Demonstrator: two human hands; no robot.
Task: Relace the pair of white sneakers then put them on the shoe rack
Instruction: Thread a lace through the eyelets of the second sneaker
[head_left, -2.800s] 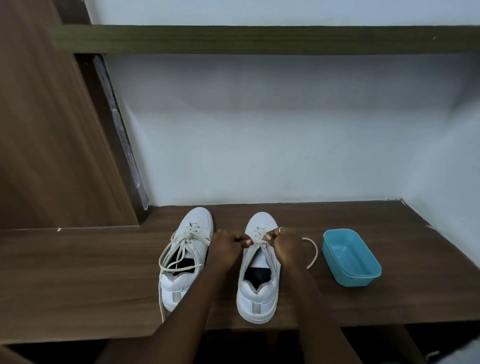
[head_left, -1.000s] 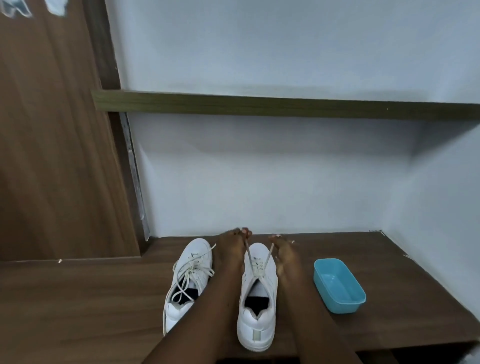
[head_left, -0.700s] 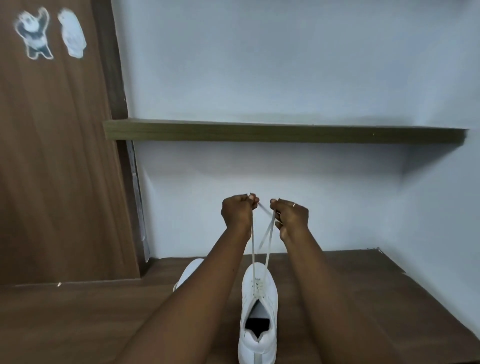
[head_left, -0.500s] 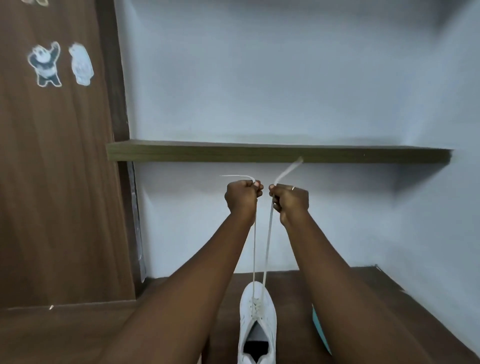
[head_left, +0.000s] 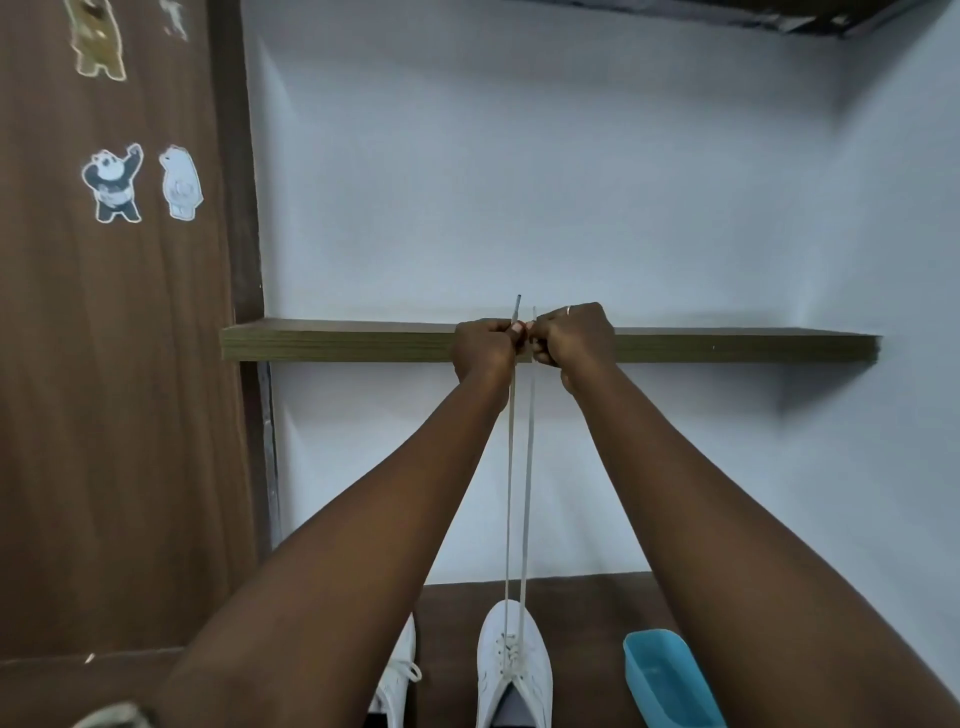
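A white sneaker stands toe-away on the dark wooden surface, between my forearms. Its white lace runs up from the lower eyelets as two taut strands. My left hand pinches the left strand's end and my right hand pinches the right one, fists side by side, raised to the height of the shelf. Both lace tips stick up above my fingers. The second white sneaker, laced, lies to the left, mostly hidden behind my left arm.
A light blue plastic tub sits on the surface right of the sneaker, partly behind my right arm. A thin wooden shelf crosses the white wall. A brown wooden panel with bear stickers stands on the left.
My hands have drawn both lace ends up from the sneaker to shelf height, pulling the strands straight and taut. The view has tilted upward.
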